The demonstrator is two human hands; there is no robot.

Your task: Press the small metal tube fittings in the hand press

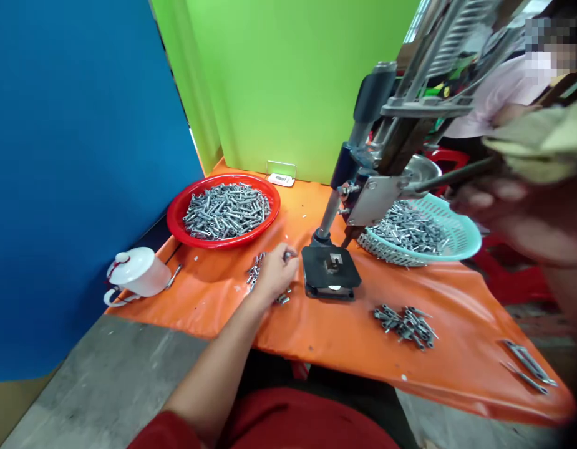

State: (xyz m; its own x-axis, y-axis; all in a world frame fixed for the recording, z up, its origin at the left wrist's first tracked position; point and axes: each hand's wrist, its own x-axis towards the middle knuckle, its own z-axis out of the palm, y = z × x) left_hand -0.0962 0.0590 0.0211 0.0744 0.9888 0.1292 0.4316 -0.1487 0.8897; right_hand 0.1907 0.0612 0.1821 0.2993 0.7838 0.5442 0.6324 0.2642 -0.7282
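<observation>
My left hand (277, 273) is closed, its fingers curled together just left of the press's black base plate (316, 274); whatever sits in them is too small to make out. Small metal pieces (255, 271) lie on the table beside and beneath that hand. At the upper right, my right hand (517, 215), blurred, is closed around the lever (456, 174) of the hand press (375, 199), close to a pale yellow cloth (545, 140). A small metal fixture (334, 263) sits on the base plate under the press's ram.
A red basin (176, 227) of metal pieces stands at the back left, a turquoise basket (468, 240) of more behind the press. A loose pile (407, 325) lies right of the base. A white lidded mug (145, 274) stands at the left edge. Another person (498, 93) is behind.
</observation>
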